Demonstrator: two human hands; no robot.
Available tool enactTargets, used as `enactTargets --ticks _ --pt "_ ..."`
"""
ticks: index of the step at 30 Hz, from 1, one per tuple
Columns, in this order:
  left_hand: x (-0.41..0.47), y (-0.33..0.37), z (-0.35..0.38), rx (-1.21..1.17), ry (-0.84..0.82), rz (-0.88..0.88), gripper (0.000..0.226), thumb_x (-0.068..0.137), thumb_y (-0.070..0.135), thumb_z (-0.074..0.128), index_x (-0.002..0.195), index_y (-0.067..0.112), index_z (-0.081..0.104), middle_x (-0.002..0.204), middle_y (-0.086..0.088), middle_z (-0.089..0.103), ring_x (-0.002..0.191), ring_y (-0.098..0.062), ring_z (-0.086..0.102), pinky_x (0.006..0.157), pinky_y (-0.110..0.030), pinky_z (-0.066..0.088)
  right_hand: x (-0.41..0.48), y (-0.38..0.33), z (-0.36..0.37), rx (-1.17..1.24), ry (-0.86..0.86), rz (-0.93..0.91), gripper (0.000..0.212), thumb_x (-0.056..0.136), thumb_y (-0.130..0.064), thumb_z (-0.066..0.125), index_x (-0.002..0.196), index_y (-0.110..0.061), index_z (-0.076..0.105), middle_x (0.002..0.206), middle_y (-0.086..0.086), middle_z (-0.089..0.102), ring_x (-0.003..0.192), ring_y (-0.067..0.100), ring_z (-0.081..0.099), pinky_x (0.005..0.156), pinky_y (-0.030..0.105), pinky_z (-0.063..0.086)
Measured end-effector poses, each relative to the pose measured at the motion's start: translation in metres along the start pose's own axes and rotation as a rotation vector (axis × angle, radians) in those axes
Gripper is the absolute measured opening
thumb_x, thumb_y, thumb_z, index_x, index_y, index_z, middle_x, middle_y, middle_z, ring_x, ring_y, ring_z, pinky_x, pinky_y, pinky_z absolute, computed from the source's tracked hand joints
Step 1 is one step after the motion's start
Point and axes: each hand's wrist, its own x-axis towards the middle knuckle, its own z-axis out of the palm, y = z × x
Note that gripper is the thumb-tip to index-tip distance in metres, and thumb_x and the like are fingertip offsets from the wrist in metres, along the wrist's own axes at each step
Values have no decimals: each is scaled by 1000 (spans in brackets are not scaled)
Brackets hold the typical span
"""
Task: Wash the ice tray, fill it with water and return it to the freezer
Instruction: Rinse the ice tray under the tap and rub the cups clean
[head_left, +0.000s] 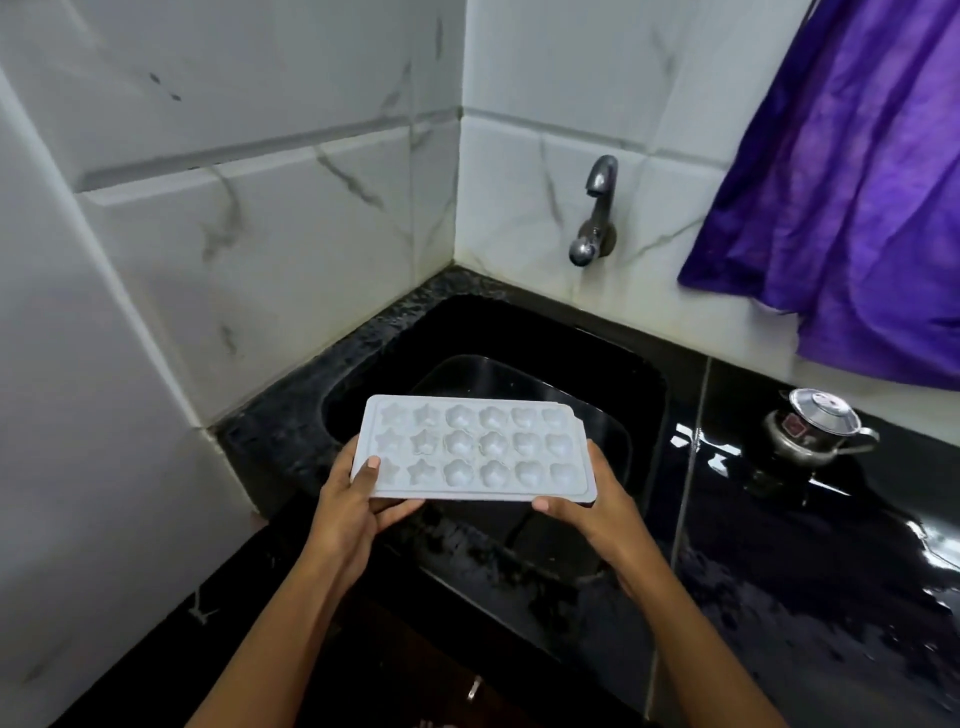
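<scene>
A sunken black sink basin (519, 332) lies below and beyond the right hand's fingers (605, 465), set in a glossy black stone counter (779, 571). Well beyond them a grey metal wall tap (595, 213) juts from white marble-veined tiles (260, 249). Far right of those fingers stands a small lidded steel pot (815, 426), with a purple cloth curtain (841, 182) hanging above it. The tiled wall continues left of the left hand's fingers (402, 512)
</scene>
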Motion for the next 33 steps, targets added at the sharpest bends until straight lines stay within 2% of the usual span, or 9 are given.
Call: enactTargets --ticks 6,10,13,16,18,21,25,29,33 --pt "59 8 32 23 -70 -73 33 99 16 42 131 21 46 116 -5 61 98 -25 63 59 -34 58 39 5 -8 65 123 41 98 48 -58 74 137 -45 34 111 -36 58 119 8 52 108 52 34" --pt "100 17 63 41 -138 -111 33 100 22 39 132 24 45 121 -5 60 104 -26 61 69 -41 53 66 4 -17 86 223 60 98 48 -57 74 136 -48 31 111 -38 57 119 10 52 107 54 32" --pt "119 19 82 -10 -188 -136 32 100 23 37 131 21 46 115 -3 62 102 -24 60 70 -42 50 80 6 -26 94 278 91 97 49 -53 75 136 -46 32 112 -30 59 117 10 53 106 52 35" --pt "135 15 92 -67 -208 -174 30 100 23 38 128 21 48 109 -1 64 97 -23 61 70 -44 50 90 6 -33 74 296 98 93 50 -54 74 133 -50 34 110 -35 58 117 9 53 106 53 32" --pt "145 14 98 -86 -219 -204 27 100 23 37 123 21 50 105 -1 65 93 -23 63 65 -45 55 96 6 -36 94 310 100 91 52 -48 76 134 -45 36 111 -32 59 116 8 53 105 46 37" --pt "164 18 104 -163 -234 -294 22 99 26 38 111 18 54 103 -7 65 77 -25 70 54 -40 58 103 5 -38 143 349 83 86 59 -38 75 136 -34 39 114 -23 60 115 6 54 93 23 43" --pt "189 32 112 -171 -317 -422 29 99 32 39 106 12 58 92 -12 72 71 -26 72 55 -42 59 111 -1 -32 190 433 75 81 62 -36 75 135 -35 40 118 -21 60 113 0 54 91 21 44" --pt "204 37 113 -159 -375 -437 28 98 32 41 108 11 57 88 -11 73 72 -26 72 53 -40 58 115 -1 -25 171 480 101 77 64 -39 76 133 -39 41 117 -22 59 112 2 55 88 22 45" --pt "219 38 112 -147 -409 -403 26 99 28 39 110 10 56 84 -10 74 73 -26 72 54 -42 58 123 -5 -26 145 462 177 79 71 -40 78 138 -32 37 124 -15 55 117 10 53 83 19 46"
